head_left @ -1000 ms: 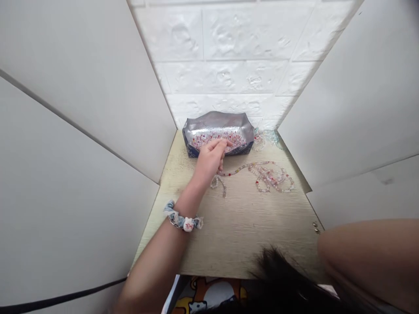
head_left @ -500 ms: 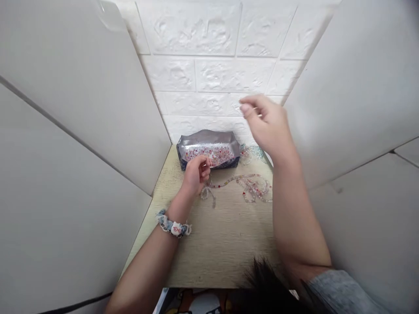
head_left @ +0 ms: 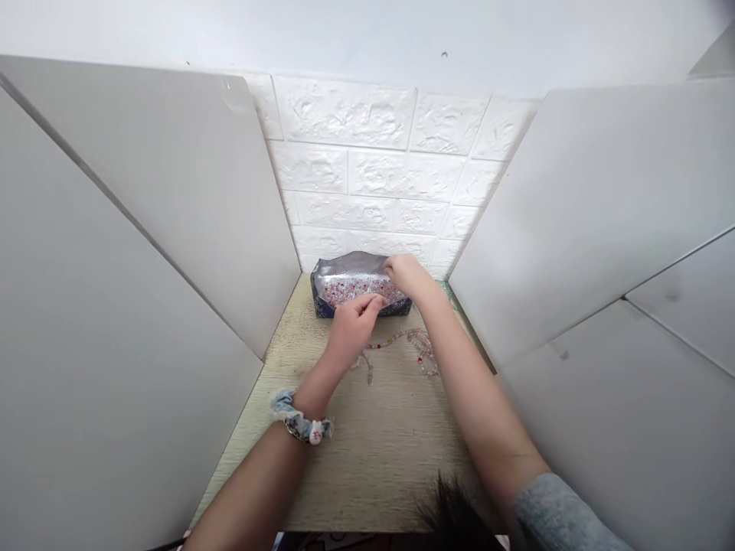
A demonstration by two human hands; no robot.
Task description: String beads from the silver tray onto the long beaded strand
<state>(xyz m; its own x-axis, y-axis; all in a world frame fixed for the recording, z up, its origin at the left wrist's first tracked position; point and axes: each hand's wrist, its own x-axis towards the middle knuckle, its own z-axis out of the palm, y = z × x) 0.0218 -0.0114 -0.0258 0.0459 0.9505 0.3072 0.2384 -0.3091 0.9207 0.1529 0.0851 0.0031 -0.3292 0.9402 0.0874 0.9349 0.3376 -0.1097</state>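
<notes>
An open pouch [head_left: 359,262], silver inside and dark blue outside, stands against the wall with many small pink, red and clear beads [head_left: 349,291] in it. My left hand [head_left: 357,321] is closed in a pinch at the pouch's front edge; what lies between its fingertips is too small to make out. Over the pouch's right end, my right hand [head_left: 406,275] has its fingers curled together, and their contents are hidden. A strung strand of beads [head_left: 393,339] runs from below my left hand to a loose heap, partly covered by my right forearm.
White panels [head_left: 218,191] rise on the left and right [head_left: 574,229] of the narrow wooden tabletop [head_left: 367,444]. A white brick-patterned wall [head_left: 367,176] closes the back. A cloth scrunchie [head_left: 295,417] circles my left wrist. Dark hair [head_left: 451,509] shows at the bottom.
My right hand has come down from above the table to the pouch's right end, beside my left hand. My left hand stays pinched near the pouch. The camera view has tilted upward.
</notes>
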